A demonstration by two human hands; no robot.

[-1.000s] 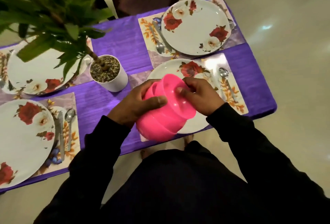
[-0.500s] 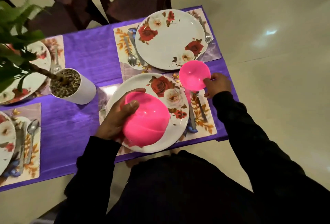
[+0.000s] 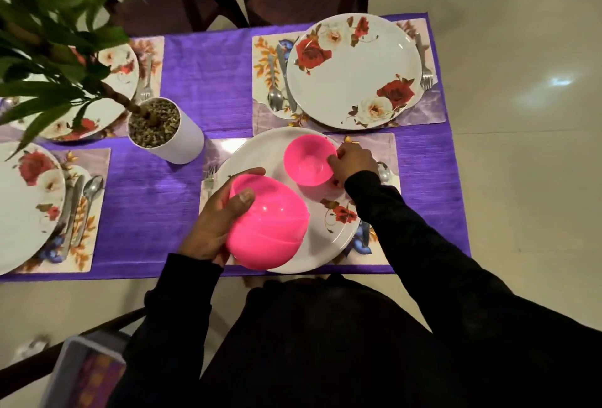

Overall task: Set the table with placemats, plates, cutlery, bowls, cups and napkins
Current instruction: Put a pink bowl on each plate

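My left hand [image 3: 215, 222] grips a stack of pink bowls [image 3: 270, 235], tilted, above the near side of the floral plate [image 3: 260, 153] in front of me. My right hand [image 3: 353, 160] pinches the rim of a single pink bowl [image 3: 308, 160], which stands upright on the far right part of that plate. The plate lies on a placemat [image 3: 387, 153] with a fork [image 3: 208, 176] at its left and a spoon [image 3: 384, 173] at its right, partly hidden by my right arm.
A second set place with plate [image 3: 351, 72], spoon, knife and fork lies behind. Two more plates [image 3: 22, 209] sit at the left. A white plant pot [image 3: 166, 134] stands mid-table on the purple cloth [image 3: 202, 82]. Dark chairs stand beyond; a crate [image 3: 81, 372] sits near left.
My right hand took one pink bowl off the stack, carried it out to the right, then brought it onto the near plate. My left hand keeps the remaining stack.
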